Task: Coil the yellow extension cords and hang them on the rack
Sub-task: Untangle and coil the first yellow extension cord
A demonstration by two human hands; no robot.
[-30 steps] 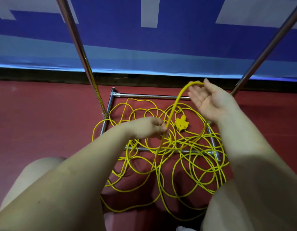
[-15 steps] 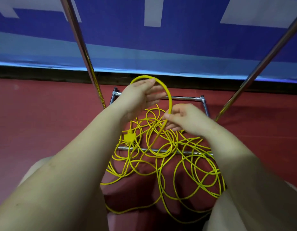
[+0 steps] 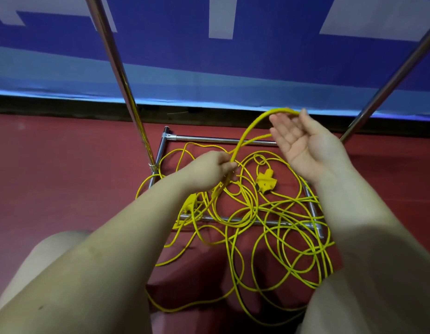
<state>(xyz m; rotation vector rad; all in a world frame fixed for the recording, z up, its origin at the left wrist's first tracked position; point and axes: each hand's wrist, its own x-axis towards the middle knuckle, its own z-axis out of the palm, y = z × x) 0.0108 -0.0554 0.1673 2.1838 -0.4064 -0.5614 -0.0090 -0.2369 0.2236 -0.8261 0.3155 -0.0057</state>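
Coiling was in progress: the left hand (image 3: pixel 215 168) pinched the gathered strand of the yellow extension cords (image 3: pixel 262 227), while the right hand (image 3: pixel 303 143), at about 1 o'clock from it, stood open, palm up, with a loop running behind its straight fingers. Most of the cord lay tangled on the red floor (image 3: pixel 64 189) over the base of the rack (image 3: pixel 221 140), with a yellow socket block (image 3: pixel 265 183) near the middle. To do it well, I think each new loop should match the others in size and the slack should be drawn slowly, so no knot tightens.
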